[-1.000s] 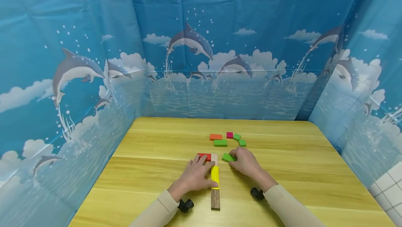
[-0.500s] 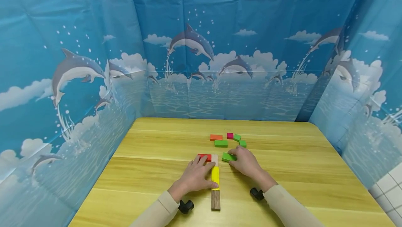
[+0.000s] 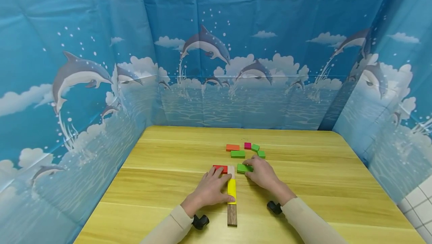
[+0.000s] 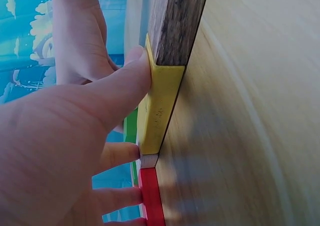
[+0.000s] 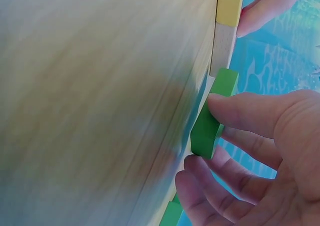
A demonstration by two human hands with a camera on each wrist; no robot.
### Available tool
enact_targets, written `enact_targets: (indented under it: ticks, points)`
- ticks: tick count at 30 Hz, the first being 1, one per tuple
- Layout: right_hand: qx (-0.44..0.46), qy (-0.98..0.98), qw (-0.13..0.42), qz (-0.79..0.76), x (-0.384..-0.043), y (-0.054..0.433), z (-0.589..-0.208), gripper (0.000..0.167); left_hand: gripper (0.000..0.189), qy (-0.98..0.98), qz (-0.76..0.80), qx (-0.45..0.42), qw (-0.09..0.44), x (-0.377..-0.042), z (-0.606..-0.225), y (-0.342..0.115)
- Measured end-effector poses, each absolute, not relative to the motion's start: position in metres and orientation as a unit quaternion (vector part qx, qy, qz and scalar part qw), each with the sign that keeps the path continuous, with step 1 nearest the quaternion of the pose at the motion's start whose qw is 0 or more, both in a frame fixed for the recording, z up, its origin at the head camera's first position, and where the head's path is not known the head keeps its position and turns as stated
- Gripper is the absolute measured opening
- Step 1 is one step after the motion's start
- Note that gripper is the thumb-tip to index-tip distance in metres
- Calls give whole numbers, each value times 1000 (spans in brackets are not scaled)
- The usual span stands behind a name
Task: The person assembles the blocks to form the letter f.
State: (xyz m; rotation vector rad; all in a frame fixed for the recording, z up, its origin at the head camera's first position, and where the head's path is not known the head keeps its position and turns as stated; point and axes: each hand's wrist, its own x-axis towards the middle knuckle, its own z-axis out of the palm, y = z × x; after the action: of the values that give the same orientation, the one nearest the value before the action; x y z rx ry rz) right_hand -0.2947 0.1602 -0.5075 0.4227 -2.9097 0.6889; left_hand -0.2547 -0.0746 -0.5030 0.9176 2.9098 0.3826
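Observation:
My left hand (image 3: 210, 189) lies over a line of wooden blocks. Its thumb touches the yellow block (image 3: 231, 187), and extended fingers rest on the pale wood block (image 4: 148, 161) and the red block (image 4: 153, 196). A dark brown block (image 3: 232, 215) continues the line at the near end; the red one sits crosswise at the far left. Between thumb and fingers, my right hand (image 3: 264, 174) pinches a green block (image 5: 214, 123), which in the head view lies just right of the pale block, a small gap between them.
Farther back on the wooden table (image 3: 303, 184) lie an orange block (image 3: 233, 147), a long green block (image 3: 237, 154), a magenta block (image 3: 248, 145) and two small green blocks (image 3: 255, 147). A dolphin-print curtain (image 3: 216, 101) surrounds the table's back and sides.
My right hand has shifted the green block slightly left toward the pale block and turned it straighter. My left hand keeps its place on the line.

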Motion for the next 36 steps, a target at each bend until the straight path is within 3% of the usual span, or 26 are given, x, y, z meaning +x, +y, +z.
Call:
enact_targets:
  ticks: [36]
  points:
    - [157, -963, 50, 213, -299, 150, -509, 35, 83, 942, 131, 304, 50, -260, -502, -78]
